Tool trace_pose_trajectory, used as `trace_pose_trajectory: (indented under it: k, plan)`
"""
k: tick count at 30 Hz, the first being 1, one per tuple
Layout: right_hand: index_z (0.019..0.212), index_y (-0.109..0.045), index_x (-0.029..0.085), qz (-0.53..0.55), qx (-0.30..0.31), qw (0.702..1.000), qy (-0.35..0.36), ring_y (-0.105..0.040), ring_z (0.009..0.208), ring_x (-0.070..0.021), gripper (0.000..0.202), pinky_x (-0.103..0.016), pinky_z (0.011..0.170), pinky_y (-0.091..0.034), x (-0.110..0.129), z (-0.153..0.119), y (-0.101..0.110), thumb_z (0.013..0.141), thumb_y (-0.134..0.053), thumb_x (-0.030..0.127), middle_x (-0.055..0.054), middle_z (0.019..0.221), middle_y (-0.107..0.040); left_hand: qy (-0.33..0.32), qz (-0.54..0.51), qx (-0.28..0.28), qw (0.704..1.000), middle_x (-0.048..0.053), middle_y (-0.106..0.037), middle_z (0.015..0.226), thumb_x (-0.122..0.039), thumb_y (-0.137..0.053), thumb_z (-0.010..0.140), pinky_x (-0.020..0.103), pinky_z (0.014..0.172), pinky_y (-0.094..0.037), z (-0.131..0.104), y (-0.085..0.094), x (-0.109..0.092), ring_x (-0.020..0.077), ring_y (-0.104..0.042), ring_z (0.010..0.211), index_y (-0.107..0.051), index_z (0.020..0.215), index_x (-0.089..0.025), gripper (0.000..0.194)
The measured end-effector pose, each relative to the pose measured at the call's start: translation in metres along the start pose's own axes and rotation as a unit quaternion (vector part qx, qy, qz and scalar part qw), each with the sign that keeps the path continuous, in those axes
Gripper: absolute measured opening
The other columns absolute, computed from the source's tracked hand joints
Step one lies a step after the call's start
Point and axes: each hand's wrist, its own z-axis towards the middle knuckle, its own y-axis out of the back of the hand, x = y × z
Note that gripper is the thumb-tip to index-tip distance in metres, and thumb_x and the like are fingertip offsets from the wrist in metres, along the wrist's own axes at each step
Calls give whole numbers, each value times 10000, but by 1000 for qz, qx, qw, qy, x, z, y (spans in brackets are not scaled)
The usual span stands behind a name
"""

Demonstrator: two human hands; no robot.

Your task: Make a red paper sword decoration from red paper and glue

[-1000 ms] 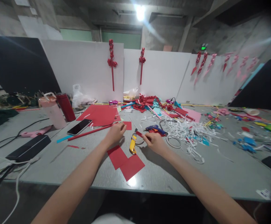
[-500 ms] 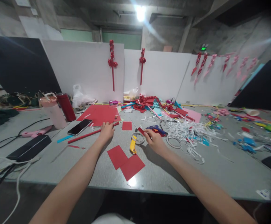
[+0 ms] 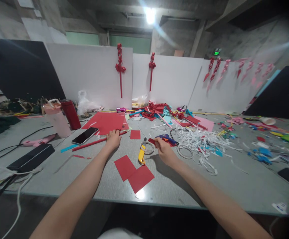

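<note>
My left hand (image 3: 113,140) is closed over a long thin red stick (image 3: 91,144), which pokes out on both sides of it. My right hand (image 3: 166,151) pinches a small red paper piece (image 3: 151,141) between thumb and fingers. Just left of that hand, a roll of whitish tape (image 3: 147,152) lies over a yellow utility knife (image 3: 141,154). A blue glue gun (image 3: 168,137) rests behind my right fingers. Two red paper squares (image 3: 141,178) overlap near the front, and a smaller red square (image 3: 135,134) lies between my hands.
Large red sheets (image 3: 102,122) and a phone (image 3: 85,135) lie at the left, near a pink bottle (image 3: 57,121) and a red flask (image 3: 70,114). Shredded white paper (image 3: 201,137) and another tape roll (image 3: 185,152) are at the right. Red ornaments (image 3: 120,68) hang on the white board.
My right hand has shifted slightly and turned the small red paper piece. My left hand has moved a little to the left along the stick.
</note>
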Motion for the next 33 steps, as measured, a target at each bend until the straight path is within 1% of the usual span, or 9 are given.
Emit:
trace_pose_trajectory:
  k: [3,6,11,15,18,21,26,30,33]
  plan:
    - [1048,-576,190,-8,11,1000,-1,-606,807,-201,193,-301,731,-413,3,0,1,1045,-387,226,-66,900,-663,-23,12,1,1000,190,-590,1275,-293,-461,987,508,1000,-404,-1,1,1,375,-485,1217,-621,1236,-175,319]
    - [1045,-581,193,-7,29,1000,1,-606,820,-196,194,-300,751,-411,8,0,3,1049,-393,244,-62,912,-661,-38,21,-3,999,180,-614,1201,-263,-441,988,476,974,-423,-2,3,-3,360,-497,1184,-649,1161,-156,291]
    - [982,-601,202,-22,61,998,10,-571,758,-182,194,-293,690,-383,15,-1,4,1042,-477,338,-45,870,-645,-64,32,-3,997,206,-616,1210,-227,-450,972,474,979,-419,-8,3,-16,359,-499,1174,-625,1171,-112,289]
    - [975,-612,199,-32,74,997,5,-567,738,-174,175,-286,666,-380,12,-2,1,1022,-538,350,-40,868,-649,-97,28,18,995,202,-617,1223,-227,-429,993,460,966,-428,-12,2,-25,344,-519,1143,-623,1161,-114,281]
    - [1020,-637,195,-28,79,996,12,-597,771,-177,171,-286,690,-404,8,-2,-1,1031,-534,331,-52,910,-671,-118,18,26,993,187,-633,1202,-151,-423,981,428,968,-434,-14,5,-29,312,-545,1120,-633,1112,-128,249]
    - [1095,-667,200,-21,69,997,21,-629,816,-187,192,-296,723,-431,5,-2,-2,1037,-533,324,-72,962,-698,-125,2,18,992,188,-651,1172,-12,-431,896,407,969,-441,-19,14,-35,295,-575,1111,-619,1127,-118,316]
    - [1153,-717,209,-14,54,998,28,-660,823,-200,256,-305,733,-456,1,-2,-2,1049,-507,312,-86,969,-737,-147,-59,-21,987,172,-661,1171,50,-506,777,371,920,-468,-33,36,-55,284,-612,1107,-568,1221,-132,484]
    - [1120,-746,215,-12,42,999,33,-650,737,-183,256,-285,675,-435,3,-2,-2,1039,-529,323,-70,891,-746,-183,-103,-46,977,136,-679,1042,60,-480,764,356,856,-478,-44,49,-77,264,-636,986,-602,1124,-155,436]
    - [1008,-762,201,3,36,999,16,-610,631,-161,306,-274,612,-394,6,-3,-1,1052,-494,341,-42,755,-719,-204,-141,-43,968,111,-676,977,55,-470,773,337,804,-481,-52,53,-90,247,-640,926,-612,1087,-171,412]
